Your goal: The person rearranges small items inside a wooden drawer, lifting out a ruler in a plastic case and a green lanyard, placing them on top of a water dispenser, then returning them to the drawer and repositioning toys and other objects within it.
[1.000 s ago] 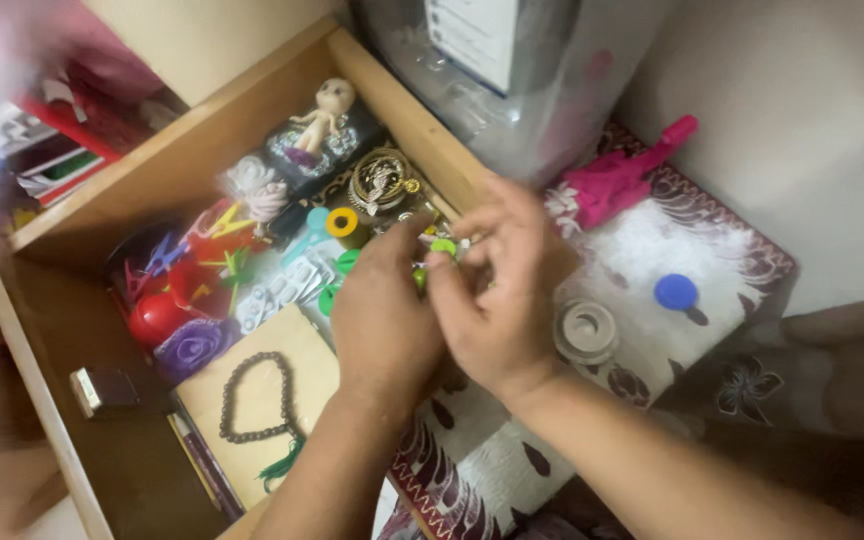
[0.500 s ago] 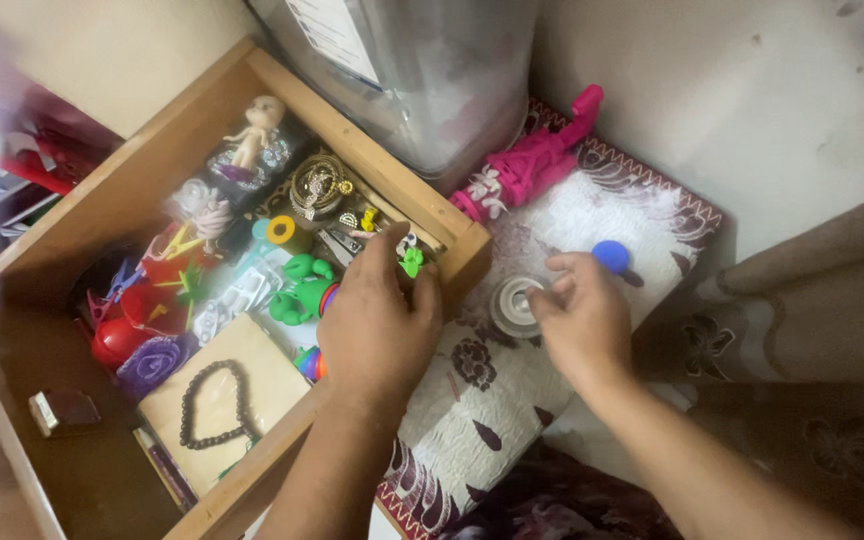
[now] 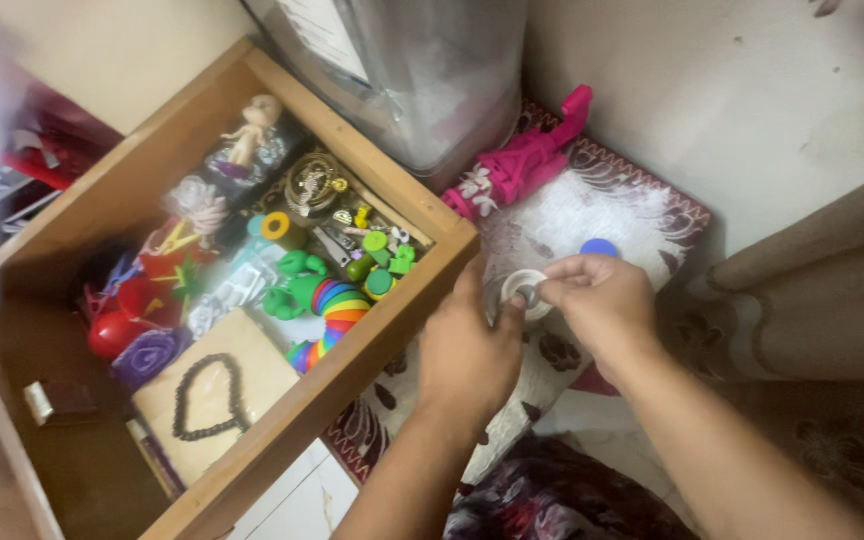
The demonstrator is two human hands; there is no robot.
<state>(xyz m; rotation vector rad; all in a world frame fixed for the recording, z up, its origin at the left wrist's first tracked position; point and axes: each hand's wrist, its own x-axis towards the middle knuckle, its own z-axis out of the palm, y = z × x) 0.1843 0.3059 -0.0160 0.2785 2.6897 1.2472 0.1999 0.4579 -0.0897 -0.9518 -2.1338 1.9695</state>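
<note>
Working a small white roll of tape [image 3: 524, 291] between both hands over the patterned mat [image 3: 642, 215], just outside the front right corner of the open wooden drawer [image 3: 352, 355]. Right hand [image 3: 602, 300] pinching the roll's upper edge between thumb and fingertips, grip narrow and closed on it; left hand [image 3: 467, 350] cupped beside the roll, its thumb and fingers touching the near side, though whether holding or only steadying cannot be told. Roll lifted clear of the mat or resting lightly on it, hard to say from above. Lying past the roll toward the mat's far edge, a small blue cap [image 3: 599, 246]; at the mat's far left corner, against the clear plastic bin [image 3: 422, 80], a pink toy [image 3: 522, 165]. Packed inside the drawer: a rainbow spring [image 3: 337, 305], green pieces [image 3: 382, 260], a string of dark beads [image 3: 207, 400] on a tan box, a small doll [image 3: 252, 125] at the back. Judged from the layout, sorting only partly along: tape out and in hand, most of the drawer's contents untouched.
</note>
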